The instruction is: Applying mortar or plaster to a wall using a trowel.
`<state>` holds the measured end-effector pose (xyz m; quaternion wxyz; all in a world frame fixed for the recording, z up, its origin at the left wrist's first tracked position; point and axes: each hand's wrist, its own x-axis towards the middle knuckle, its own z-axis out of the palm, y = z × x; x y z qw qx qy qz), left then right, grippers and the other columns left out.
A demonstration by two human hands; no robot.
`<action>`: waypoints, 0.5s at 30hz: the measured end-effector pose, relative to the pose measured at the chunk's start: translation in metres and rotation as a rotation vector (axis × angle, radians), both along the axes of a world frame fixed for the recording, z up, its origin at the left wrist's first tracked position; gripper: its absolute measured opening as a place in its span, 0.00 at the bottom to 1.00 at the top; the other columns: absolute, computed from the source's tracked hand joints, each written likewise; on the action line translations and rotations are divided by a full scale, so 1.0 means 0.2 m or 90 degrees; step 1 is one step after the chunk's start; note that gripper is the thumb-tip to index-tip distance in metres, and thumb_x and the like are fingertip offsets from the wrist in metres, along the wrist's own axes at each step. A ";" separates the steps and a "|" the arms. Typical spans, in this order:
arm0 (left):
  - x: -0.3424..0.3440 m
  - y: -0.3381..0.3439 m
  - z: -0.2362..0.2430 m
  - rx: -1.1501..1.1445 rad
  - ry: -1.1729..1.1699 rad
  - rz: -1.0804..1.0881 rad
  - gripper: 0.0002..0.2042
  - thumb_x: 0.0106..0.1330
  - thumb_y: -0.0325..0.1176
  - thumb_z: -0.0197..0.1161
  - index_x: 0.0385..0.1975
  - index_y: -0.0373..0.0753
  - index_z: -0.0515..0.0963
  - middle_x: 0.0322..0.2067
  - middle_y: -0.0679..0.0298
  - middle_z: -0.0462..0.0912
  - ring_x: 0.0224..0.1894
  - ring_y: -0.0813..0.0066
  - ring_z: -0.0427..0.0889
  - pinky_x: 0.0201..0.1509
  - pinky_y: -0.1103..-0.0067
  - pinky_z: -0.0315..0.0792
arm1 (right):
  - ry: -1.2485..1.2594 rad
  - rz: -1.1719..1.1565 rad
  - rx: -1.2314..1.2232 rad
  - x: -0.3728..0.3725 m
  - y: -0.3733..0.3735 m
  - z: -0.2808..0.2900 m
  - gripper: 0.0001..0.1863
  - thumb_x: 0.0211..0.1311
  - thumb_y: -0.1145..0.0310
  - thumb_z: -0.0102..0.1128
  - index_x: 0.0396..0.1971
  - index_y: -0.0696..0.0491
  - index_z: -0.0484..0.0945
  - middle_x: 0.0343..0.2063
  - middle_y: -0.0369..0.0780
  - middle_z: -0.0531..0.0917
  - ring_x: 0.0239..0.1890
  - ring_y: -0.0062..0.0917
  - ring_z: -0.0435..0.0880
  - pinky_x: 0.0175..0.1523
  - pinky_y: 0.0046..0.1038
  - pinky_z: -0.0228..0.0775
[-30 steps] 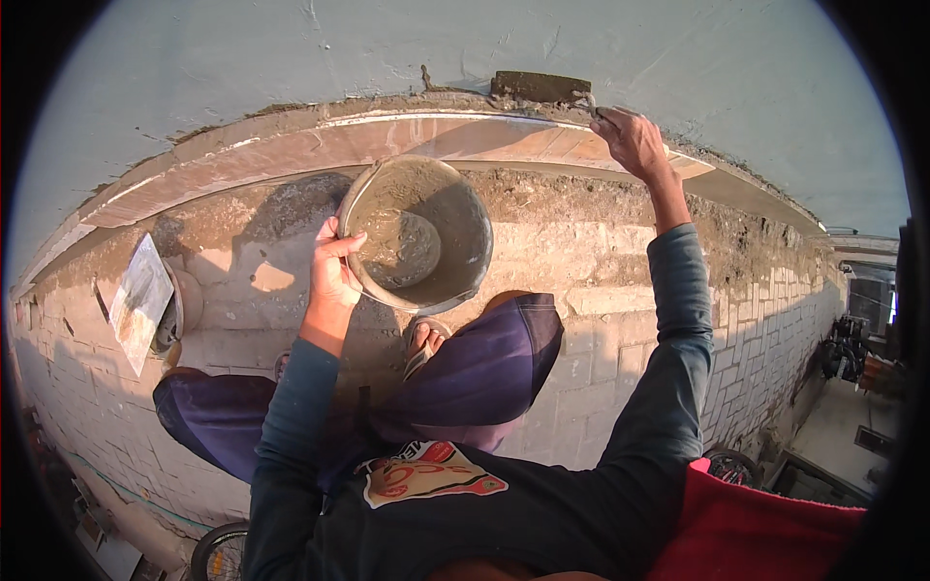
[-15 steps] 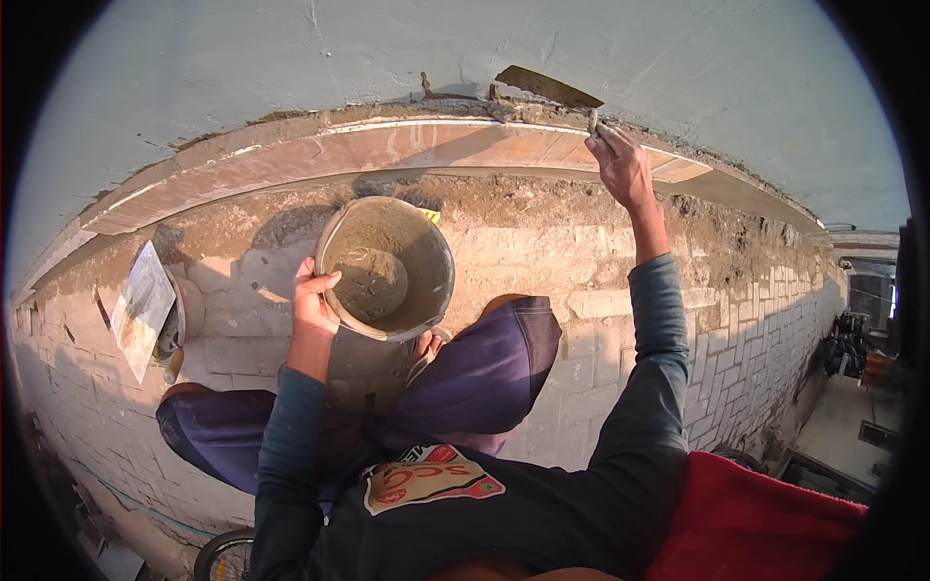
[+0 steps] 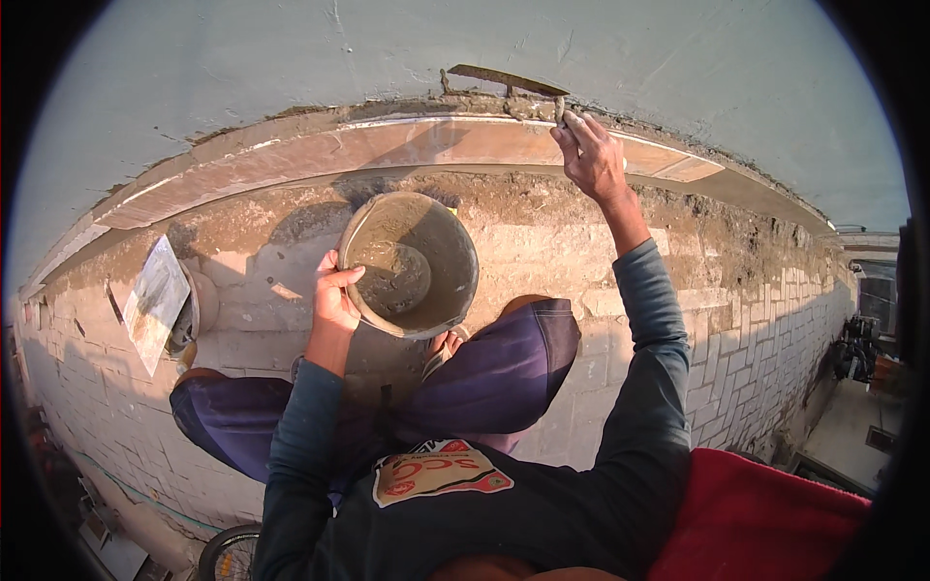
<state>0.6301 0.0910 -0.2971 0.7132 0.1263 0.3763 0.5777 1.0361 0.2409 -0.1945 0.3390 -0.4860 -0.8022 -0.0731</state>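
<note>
My left hand (image 3: pixel 336 297) grips the left rim of a grey bucket (image 3: pixel 448 266), which holds wet grey mortar (image 3: pixel 392 281) low in it and is held over my feet. My right hand (image 3: pixel 593 160) is closed on the handle of a trowel (image 3: pixel 509 79), whose flat blade lies edge-on along a rough mortar line (image 3: pixel 531 108) at the grey-blue wall (image 3: pixel 678 58). Just below that line runs a band of pinkish tile (image 3: pixel 368 145) with a pale top edge.
A pale tile (image 3: pixel 158 298) leans on a second bucket (image 3: pixel 201 290) to the left. Dirty paving (image 3: pixel 746 358) runs under me, with a dirt strip along the wall. A bicycle wheel (image 3: pixel 225 552) is at the lower left, dark machinery (image 3: pixel 852 349) at far right, red cloth (image 3: pixel 756 513) at lower right.
The trowel has moved left along the wall and its blade has turned more edge-on. The bucket in my left hand shifted left and down, then back to the right.
</note>
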 end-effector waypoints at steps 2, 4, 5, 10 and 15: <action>0.01 0.01 0.05 -0.011 -0.004 -0.003 0.16 0.54 0.10 0.56 0.41 0.35 0.74 0.45 0.56 0.83 0.48 0.64 0.82 0.56 0.70 0.75 | 0.060 0.012 0.012 -0.05 -0.01 -0.02 0.11 0.66 0.64 0.61 0.41 0.56 0.80 0.31 0.43 0.84 0.29 0.40 0.84 0.29 0.38 0.76; 0.04 0.02 0.12 -0.015 0.016 0.006 0.16 0.53 0.11 0.56 0.42 0.34 0.75 0.43 0.56 0.83 0.47 0.65 0.82 0.56 0.71 0.75 | -0.048 -0.005 -0.042 -0.14 0.01 -0.02 0.12 0.66 0.64 0.61 0.41 0.57 0.80 0.31 0.44 0.84 0.29 0.41 0.85 0.29 0.38 0.76; 0.03 0.01 0.10 -0.015 0.018 0.005 0.16 0.53 0.11 0.56 0.42 0.34 0.75 0.43 0.56 0.83 0.47 0.65 0.82 0.56 0.71 0.75 | -0.157 -0.021 -0.094 -0.18 0.03 -0.01 0.12 0.66 0.64 0.61 0.42 0.57 0.80 0.31 0.44 0.84 0.29 0.41 0.85 0.29 0.38 0.77; 0.03 0.00 0.09 -0.006 0.015 0.006 0.17 0.52 0.10 0.56 0.41 0.35 0.74 0.43 0.57 0.83 0.46 0.66 0.82 0.56 0.72 0.75 | 0.002 0.051 0.022 -0.30 0.09 -0.10 0.15 0.69 0.58 0.56 0.45 0.54 0.79 0.34 0.46 0.84 0.30 0.42 0.85 0.30 0.41 0.77; -0.01 -0.01 0.03 -0.005 0.006 0.016 0.15 0.56 0.10 0.56 0.39 0.37 0.73 0.43 0.55 0.83 0.46 0.62 0.83 0.54 0.68 0.78 | -0.093 0.011 -0.053 -0.32 0.14 -0.10 0.15 0.69 0.58 0.56 0.44 0.53 0.79 0.37 0.46 0.84 0.32 0.43 0.85 0.30 0.41 0.77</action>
